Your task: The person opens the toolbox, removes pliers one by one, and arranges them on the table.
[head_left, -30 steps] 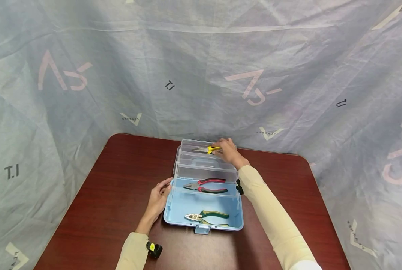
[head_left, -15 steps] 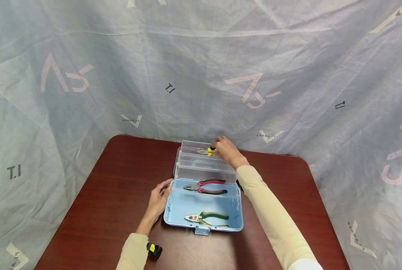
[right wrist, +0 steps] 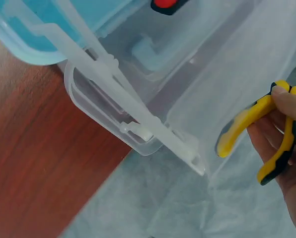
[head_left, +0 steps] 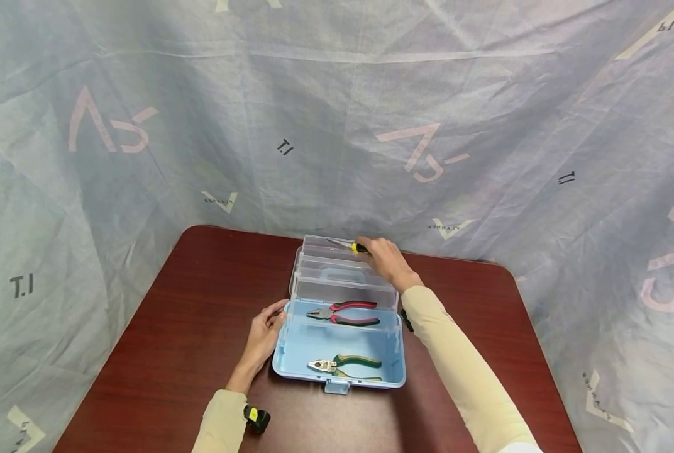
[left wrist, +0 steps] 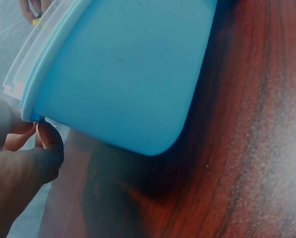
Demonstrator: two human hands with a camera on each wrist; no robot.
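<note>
A light blue toolbox stands unfolded, with clear trays stepping up behind it. My left hand holds its back left corner by the rim; in the left wrist view, curled fingers meet that corner. Over the top tray, my right hand grips yellow-and-black long-nose pliers, their nose pointing left in the head view and the handles spread. Red-and-black pliers lie behind a clear tray wall. Green-handled pliers lie in the blue base near the front latch.
The toolbox sits on a dark red wooden table. A grey printed cloth hangs close behind the table's back edge and along both sides. The transparent lid lies folded back under the trays.
My right hand has lifted the long-nose pliers a little off the top tray, and they now tilt. My left hand and the other pliers have stayed in place.
</note>
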